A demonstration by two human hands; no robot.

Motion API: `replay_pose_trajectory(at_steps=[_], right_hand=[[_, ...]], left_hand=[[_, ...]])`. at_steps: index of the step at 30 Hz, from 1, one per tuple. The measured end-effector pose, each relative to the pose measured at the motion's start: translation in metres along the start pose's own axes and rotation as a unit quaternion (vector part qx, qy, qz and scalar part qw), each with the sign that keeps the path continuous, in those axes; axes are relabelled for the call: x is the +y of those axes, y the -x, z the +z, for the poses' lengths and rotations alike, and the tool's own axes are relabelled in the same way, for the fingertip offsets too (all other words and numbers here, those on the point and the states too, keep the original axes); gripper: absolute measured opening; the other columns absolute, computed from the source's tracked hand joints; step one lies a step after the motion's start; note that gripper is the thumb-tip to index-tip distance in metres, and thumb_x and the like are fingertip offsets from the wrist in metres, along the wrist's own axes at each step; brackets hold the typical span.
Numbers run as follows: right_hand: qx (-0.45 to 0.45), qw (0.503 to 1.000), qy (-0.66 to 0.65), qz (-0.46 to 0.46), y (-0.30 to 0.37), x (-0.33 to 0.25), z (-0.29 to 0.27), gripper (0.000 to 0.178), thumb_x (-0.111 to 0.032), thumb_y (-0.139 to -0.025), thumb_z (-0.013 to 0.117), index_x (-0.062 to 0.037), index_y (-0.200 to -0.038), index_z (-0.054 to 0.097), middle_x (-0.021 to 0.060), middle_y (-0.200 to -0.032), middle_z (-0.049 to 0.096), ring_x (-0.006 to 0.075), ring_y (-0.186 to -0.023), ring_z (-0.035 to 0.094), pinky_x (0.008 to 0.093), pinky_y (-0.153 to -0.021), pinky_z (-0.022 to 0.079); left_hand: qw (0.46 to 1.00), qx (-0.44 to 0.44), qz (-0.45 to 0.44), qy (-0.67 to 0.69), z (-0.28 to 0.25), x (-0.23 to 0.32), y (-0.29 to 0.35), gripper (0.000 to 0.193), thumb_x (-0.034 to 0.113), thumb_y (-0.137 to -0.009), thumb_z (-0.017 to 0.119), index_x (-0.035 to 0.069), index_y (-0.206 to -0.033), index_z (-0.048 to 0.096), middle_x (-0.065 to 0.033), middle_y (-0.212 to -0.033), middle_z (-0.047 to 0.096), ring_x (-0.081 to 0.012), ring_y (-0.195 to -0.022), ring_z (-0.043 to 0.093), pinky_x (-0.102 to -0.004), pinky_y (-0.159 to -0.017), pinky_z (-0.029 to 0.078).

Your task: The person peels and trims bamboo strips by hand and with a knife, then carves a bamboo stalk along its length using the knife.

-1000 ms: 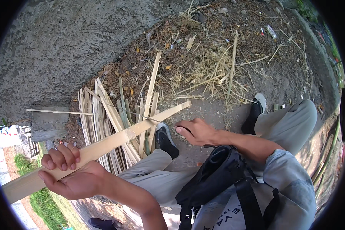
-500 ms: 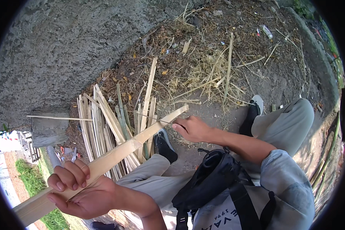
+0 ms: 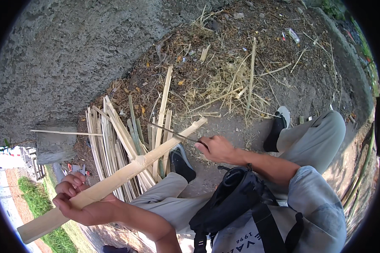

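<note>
My left hand grips a long, pale split-bamboo strip near its lower-left end, with thumb and fingers curled round it. The strip slants up to the right, its far end above the ground, and a raised joint shows midway along it. In my right hand is a thin knife with a dark handle. Its narrow blade crosses the strip near the far end and points left. Whether the edge touches the strip I cannot tell.
Many split bamboo strips lie bundled beside my left shoe. Fine shavings and litter cover the soil ahead. A rough concrete wall rises at the left. A black bag hangs at my waist.
The strip has turned over in my left hand, whose fingers have loosened somewhat. The knife blade has tilted and now shows its length across the strip; my right hand has shifted slightly right and down.
</note>
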State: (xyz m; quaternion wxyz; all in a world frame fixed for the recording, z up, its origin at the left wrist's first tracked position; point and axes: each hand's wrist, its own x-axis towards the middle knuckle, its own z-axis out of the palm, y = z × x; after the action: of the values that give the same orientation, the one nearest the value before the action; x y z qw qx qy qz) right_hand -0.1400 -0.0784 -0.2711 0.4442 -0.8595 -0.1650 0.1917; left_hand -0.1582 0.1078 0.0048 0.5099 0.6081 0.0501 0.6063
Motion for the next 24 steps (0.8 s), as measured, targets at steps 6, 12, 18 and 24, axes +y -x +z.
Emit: replay_pose_trajectory(at_steps=[6,12,18,24], right_hand=[[0.013,0.997,0.069,0.036,0.009,0.072,0.034,0.047,-0.04,-0.098,0.043,0.001,-0.089,0.065,0.0285,-0.07,0.063,0.0474,-0.066,0.063,0.0537,-0.07,0.052],[0.0,0.993,0.016,0.113,0.004,0.002,0.004,0.048,-0.039,-0.099,0.042,0.0015,-0.085,0.064,0.0281,-0.071,0.063,0.047,-0.071,0.064,0.0555,-0.072,0.052],[0.046,0.992,-0.039,-0.113,0.009,0.039,0.03,0.047,-0.036,-0.099,0.041,0.0015,-0.083,0.065,0.029,-0.068,0.062,0.0467,-0.07,0.063,0.0551,-0.07,0.052],[0.04,0.996,0.028,0.076,0.013,0.013,0.02,0.041,-0.037,-0.097,0.045,-0.0017,-0.083,0.062,0.0266,-0.062,0.06,0.0478,-0.059,0.059,0.0551,-0.061,0.049]], left_hand=[[0.998,-0.02,-0.048,0.021,0.007,-0.003,0.003,0.043,0.029,-0.102,0.038,0.018,-0.064,0.022,0.0027,-0.051,0.021,-0.0064,-0.037,0.02,-0.0173,-0.032,0.016],[0.998,0.001,-0.063,0.008,0.009,-0.001,0.001,0.043,0.028,-0.101,0.037,0.018,-0.062,0.021,0.0026,-0.05,0.02,-0.0064,-0.038,0.02,-0.0181,-0.033,0.019],[0.998,0.012,-0.066,-0.009,0.014,-0.003,0.001,0.046,0.032,-0.101,0.038,0.019,-0.061,0.021,0.0031,-0.05,0.018,-0.0065,-0.039,0.018,-0.018,-0.035,0.018],[0.997,0.03,-0.064,-0.026,0.007,-0.001,0.002,0.046,0.032,-0.102,0.038,0.018,-0.062,0.021,0.0035,-0.052,0.018,-0.0064,-0.04,0.019,-0.0197,-0.036,0.017]])
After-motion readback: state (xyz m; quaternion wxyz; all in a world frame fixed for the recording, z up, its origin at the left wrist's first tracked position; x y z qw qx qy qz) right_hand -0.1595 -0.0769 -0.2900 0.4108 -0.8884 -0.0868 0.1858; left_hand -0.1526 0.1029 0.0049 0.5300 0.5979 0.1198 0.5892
